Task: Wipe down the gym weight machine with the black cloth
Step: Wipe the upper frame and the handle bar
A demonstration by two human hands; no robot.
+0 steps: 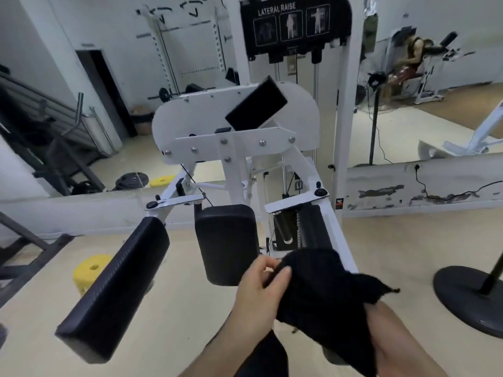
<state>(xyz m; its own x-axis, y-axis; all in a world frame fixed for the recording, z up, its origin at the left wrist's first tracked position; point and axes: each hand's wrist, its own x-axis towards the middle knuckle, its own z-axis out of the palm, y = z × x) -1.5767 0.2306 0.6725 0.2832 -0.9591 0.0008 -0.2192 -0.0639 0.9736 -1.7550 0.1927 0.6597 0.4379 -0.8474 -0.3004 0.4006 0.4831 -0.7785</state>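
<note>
A white lateral raise machine [236, 142] stands in front of me, with a black chest pad [227, 243] in the middle, a long black arm pad [114, 289] at lower left and a tilted black pad [255, 104] higher up. The black cloth [324, 292] hangs bunched in front of the machine's right side, just right of the chest pad. My left hand [258, 287] pinches the cloth's upper left edge between thumb and fingers. My right hand [381, 322] is mostly hidden under the cloth and holds it from below.
A yellow stool [88, 270] stands on the floor at left behind the arm pad. A black round fan base [468, 297] sits at right. Mirrors on the wall behind show racks, weight plates and a person on another machine.
</note>
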